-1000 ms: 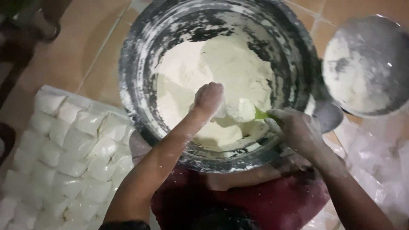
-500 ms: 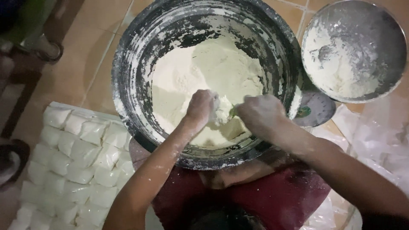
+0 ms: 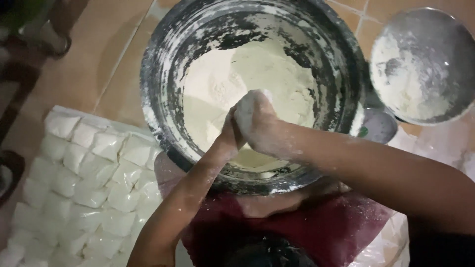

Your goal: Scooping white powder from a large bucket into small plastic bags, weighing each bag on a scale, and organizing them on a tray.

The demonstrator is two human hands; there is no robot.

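A big round metal basin (image 3: 163,64), its dark inner wall smeared with white, stands on the tan tiled floor (image 3: 106,59) with its mouth facing straight up, so no long axis shows; the white flour (image 3: 247,69) lies heaped across its bottom, the mound thickest toward the far side. Both hands meet over the near half of the basin, just above the flour. The left hand (image 3: 228,136) comes up from the near-left with the forearm slanting toward the basin's middle, and it is pressed against the right hand (image 3: 255,121), which comes in from the near-right, forearm almost level, knuckles up and dusted white. The right hand is curled into a loose fist; whether either hand has anything inside it cannot be told, since the fingers hide each other. To the left of the basin lie rows of small clear plastic packets (image 3: 89,178), pillow-shaped and filled with white powder, packed side by side. To the basin's right stands a smaller round metal bowl (image 3: 448,44) coated with flour.
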